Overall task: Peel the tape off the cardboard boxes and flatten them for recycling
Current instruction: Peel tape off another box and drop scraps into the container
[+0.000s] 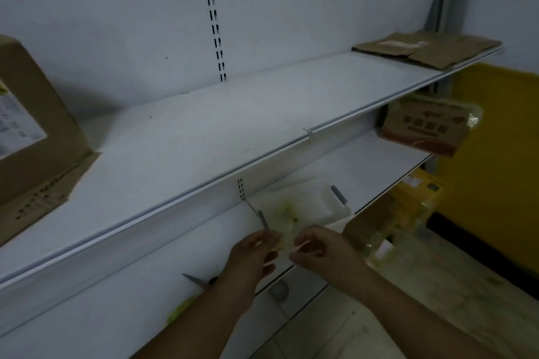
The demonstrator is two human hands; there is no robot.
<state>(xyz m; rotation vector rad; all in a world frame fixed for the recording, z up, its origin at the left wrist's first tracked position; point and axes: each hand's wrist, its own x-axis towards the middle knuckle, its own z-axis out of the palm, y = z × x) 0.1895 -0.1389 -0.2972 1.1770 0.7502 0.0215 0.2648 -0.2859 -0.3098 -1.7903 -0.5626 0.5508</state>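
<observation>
Room: white metal shelving [116,38] with slotted uprights; a yellow wall [495,154] on the right; pale floor [437,285] below.
Upper shelf [204,131]: smooth and white. A brown upright box [32,131] with a paper label stands at its left end, and flattened cardboard [428,49] lies at its right end.
Lower shelf [364,160]: a printed box [423,128] sits tilted at its right end, a white plastic tub [315,201] near its front edge, and scissors [198,280] further left.
Tape [287,221]: a crumpled, translucent, yellowish strip, blurred, held over the lower shelf's front edge.
Left hand [253,253]: fingers curled, pinching the tape's left end.
Right hand [318,251]: fingers curled, pinching the tape's right end.
</observation>
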